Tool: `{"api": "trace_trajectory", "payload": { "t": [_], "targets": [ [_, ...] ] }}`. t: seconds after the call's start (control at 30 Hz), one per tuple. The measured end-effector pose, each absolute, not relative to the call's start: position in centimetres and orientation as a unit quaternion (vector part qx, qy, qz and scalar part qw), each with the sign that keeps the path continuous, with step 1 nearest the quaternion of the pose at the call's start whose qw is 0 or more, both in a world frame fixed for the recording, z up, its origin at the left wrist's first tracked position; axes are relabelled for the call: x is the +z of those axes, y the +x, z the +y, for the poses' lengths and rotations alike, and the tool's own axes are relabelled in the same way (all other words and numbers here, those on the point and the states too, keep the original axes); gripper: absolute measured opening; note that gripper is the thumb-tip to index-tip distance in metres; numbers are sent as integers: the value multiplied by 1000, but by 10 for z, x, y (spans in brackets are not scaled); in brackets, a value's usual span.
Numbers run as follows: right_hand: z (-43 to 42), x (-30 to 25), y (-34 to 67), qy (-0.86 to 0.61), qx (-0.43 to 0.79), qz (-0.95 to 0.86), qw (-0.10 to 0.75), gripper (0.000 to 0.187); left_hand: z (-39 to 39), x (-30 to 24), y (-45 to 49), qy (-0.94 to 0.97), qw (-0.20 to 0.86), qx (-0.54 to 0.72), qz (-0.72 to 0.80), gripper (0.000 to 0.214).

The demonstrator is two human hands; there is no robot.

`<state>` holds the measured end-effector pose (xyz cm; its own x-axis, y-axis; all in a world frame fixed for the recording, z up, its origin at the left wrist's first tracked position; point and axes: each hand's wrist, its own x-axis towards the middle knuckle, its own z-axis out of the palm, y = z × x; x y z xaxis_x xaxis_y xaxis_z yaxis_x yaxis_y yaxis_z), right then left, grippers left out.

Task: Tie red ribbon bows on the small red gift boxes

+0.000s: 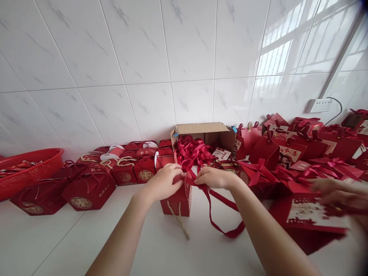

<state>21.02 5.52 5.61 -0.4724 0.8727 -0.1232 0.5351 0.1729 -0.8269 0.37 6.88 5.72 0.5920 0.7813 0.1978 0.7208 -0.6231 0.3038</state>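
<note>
A small red gift box [176, 202] stands on the white table in front of me, with a tan rope handle [179, 219] hanging down its front. My left hand [163, 181] is closed over the box's top left. My right hand [214, 177] pinches a red ribbon [218, 214] at the box's top. The ribbon loops down to the right over the table.
A cardboard box [205, 132] full of red ribbons lies open at the wall. Several red gift boxes [126, 163] line the wall on both sides. A red plastic basket [27, 168] sits at far left. Another person's hand [336, 191], blurred, works over red boxes at right.
</note>
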Motion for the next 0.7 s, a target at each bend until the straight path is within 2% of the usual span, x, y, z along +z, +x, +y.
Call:
{"api": "trace_trajectory", "payload": {
  "t": [0.13,0.23,0.33,0.5,0.6,0.7],
  "targets": [
    [57,52,208,-479,426,-739,208,32,69,61,6,888,43,149,432,29],
    [58,48,207,-495,392,-735,245,28,66,67,8,873,-21,189,448,30],
    [57,49,201,-476,365,-727,335,17,60,74,12,842,-67,289,451,28],
    [49,58,189,-296,459,-700,461,23,41,88,14,804,-51,409,428,26],
    [41,68,192,-294,429,-685,510,22,34,95,6,796,-23,382,470,32],
    [29,81,205,-300,400,-659,563,22,38,93,-9,772,36,278,571,54]
  ]
}}
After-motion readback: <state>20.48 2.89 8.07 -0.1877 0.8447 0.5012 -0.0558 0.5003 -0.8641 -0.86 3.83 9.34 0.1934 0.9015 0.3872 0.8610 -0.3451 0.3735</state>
